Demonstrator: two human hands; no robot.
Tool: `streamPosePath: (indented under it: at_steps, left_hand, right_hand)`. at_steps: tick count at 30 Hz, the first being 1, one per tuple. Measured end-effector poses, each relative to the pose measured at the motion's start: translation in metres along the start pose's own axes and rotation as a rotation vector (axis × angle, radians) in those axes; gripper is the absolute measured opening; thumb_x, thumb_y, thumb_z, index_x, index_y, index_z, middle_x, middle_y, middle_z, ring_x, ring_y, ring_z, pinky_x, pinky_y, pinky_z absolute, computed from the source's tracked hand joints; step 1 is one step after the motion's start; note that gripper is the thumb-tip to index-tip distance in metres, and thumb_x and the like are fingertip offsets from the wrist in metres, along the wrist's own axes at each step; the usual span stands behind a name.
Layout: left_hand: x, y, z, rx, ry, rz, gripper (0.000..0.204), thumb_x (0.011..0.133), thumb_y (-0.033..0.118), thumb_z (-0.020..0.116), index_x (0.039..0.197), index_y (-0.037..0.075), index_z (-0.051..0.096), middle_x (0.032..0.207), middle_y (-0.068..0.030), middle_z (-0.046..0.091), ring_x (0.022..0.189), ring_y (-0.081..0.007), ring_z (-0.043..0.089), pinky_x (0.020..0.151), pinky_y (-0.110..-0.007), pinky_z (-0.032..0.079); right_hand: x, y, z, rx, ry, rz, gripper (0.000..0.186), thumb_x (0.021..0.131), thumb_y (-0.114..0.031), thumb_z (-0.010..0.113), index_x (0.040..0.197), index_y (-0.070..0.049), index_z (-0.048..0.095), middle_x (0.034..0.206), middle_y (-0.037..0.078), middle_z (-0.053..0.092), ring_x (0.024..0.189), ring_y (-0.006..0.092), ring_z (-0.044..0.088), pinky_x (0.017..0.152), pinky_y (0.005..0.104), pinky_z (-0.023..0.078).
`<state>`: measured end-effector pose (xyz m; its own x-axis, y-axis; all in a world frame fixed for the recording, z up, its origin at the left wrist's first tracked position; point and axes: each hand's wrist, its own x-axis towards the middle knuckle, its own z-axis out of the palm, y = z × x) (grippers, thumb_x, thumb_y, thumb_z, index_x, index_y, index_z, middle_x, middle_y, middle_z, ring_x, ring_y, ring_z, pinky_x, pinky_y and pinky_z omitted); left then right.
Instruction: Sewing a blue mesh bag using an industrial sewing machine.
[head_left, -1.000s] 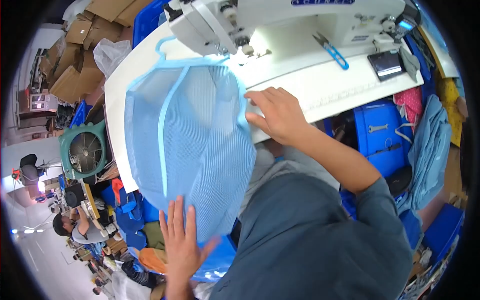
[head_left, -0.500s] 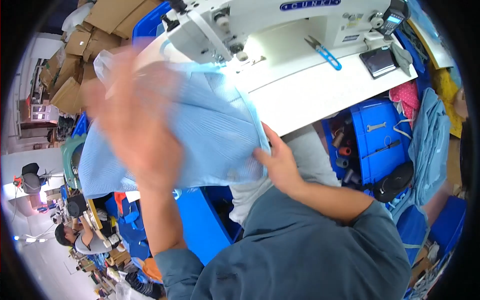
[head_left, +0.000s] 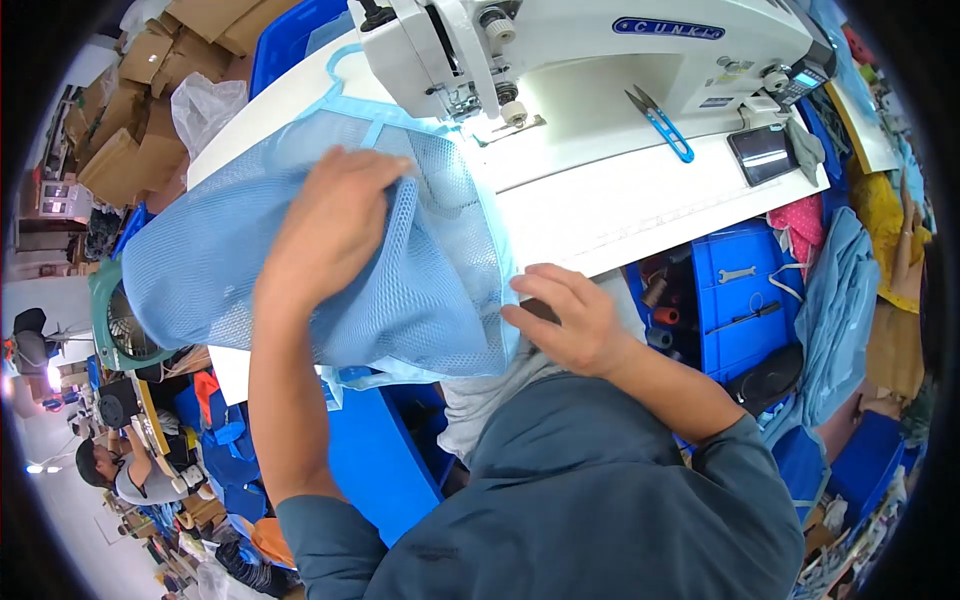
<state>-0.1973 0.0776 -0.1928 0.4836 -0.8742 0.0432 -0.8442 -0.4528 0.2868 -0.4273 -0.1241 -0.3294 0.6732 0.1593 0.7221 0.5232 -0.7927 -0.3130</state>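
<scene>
A blue mesh fabric piece (head_left: 240, 240) with light-blue bound edges lies over the left part of the sewing table, its upper edge close under the needle area of the white sewing machine (head_left: 575, 60). My left hand (head_left: 335, 225) is closed on a raised fold of the mesh, its fingertips partly hidden by the cloth. At the fabric's right bound edge, my right hand (head_left: 575, 325) has its thumb and curled fingers on the binding. A narrow light-blue strap curves off the fabric's far left corner. The near part of the mesh hangs over my lap.
Blue-handled thread snips (head_left: 662, 125) and a black phone (head_left: 762, 155) lie on the white table (head_left: 600, 215). Right of my lap is a blue drawer (head_left: 735, 300) with thread spools and a wrench. Cardboard boxes (head_left: 110, 155) and another person (head_left: 135, 470) are at left.
My left hand, blurred before above the mesh, has come down onto it and grips a fold. The mesh spreads flatter, showing its far edge and strap. The view has shifted slightly.
</scene>
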Motion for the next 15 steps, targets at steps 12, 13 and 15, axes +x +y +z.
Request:
streamPosePath:
  at_steps: [12, 13, 15]
  left_hand:
    - [-0.025, 0.057, 0.104, 0.224, 0.105, 0.048, 0.042, 0.101, 0.031, 0.07, 0.135, 0.005, 0.07, 0.145, -0.0145, 0.065, 0.137, -0.0348, 0.058, 0.125, -0.058, 0.035]
    - [-0.026, 0.064, 0.106, 0.212, 0.108, 0.107, 0.044, 0.102, 0.032, 0.07, 0.137, 0.005, 0.069, 0.145, -0.0142, 0.065, 0.135, -0.0343, 0.059, 0.124, -0.058, 0.036]
    - [-0.023, 0.065, 0.102, 0.219, 0.083, 0.087, 0.044, 0.102, 0.032, 0.07, 0.138, 0.006, 0.068, 0.146, -0.014, 0.064, 0.134, -0.0338, 0.059, 0.123, -0.058, 0.036]
  right_hand:
    - [-0.022, -0.009, 0.003, -0.004, -0.08, 0.024, 0.029, 0.082, -0.011, 0.079, 0.109, -0.002, 0.078, 0.122, 0.011, 0.076, 0.117, 0.0282, 0.073, 0.091, 0.0412, 0.058]
    - [-0.022, -0.01, 0.002, -0.021, -0.083, 0.033, 0.029, 0.081, -0.011, 0.079, 0.109, -0.002, 0.078, 0.123, 0.01, 0.076, 0.117, 0.0276, 0.073, 0.092, 0.0413, 0.058]
    - [-0.021, -0.011, 0.001, -0.033, -0.088, 0.027, 0.03, 0.081, -0.011, 0.079, 0.11, -0.002, 0.078, 0.123, 0.01, 0.076, 0.117, 0.027, 0.073, 0.092, 0.0413, 0.057]
